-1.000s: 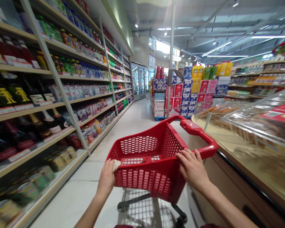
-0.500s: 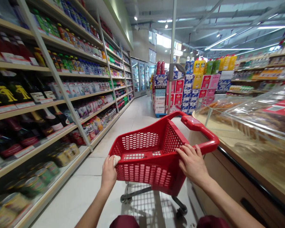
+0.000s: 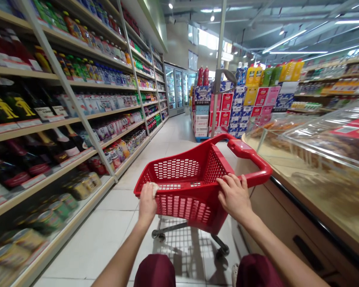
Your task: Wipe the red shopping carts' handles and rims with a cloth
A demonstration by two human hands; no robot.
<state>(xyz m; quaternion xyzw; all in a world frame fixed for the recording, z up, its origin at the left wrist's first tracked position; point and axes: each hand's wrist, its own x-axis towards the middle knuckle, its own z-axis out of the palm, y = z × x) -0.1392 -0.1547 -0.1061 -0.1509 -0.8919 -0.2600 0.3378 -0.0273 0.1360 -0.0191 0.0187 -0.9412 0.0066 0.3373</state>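
A red plastic shopping cart (image 3: 191,191) stands side-on before me, its mesh basket bare inside and its handle to the right. My left hand (image 3: 147,204) is closed on a small white cloth (image 3: 154,189), pressed to the near rim towards the cart's left end. How far the cloth reaches under my fingers is hidden. Over the same rim, close to the handle (image 3: 254,175), my right hand (image 3: 235,196) is hooked with its fingers bent into the basket side, gripping the cart.
Shelves of bottles and cans (image 3: 60,209) line the left. A bakery counter (image 3: 314,199) with clear covers borders the cart's right. Stacked drink cartons (image 3: 224,107) and a grey pole (image 3: 220,44) stand ahead. Below the basket are the cart's wheels (image 3: 223,249); my knees (image 3: 154,271) are close behind.
My left hand has slid right along the near rim with the cloth, away from the cart's left end. The right hand keeps its grip. Cart and view have shifted slightly.
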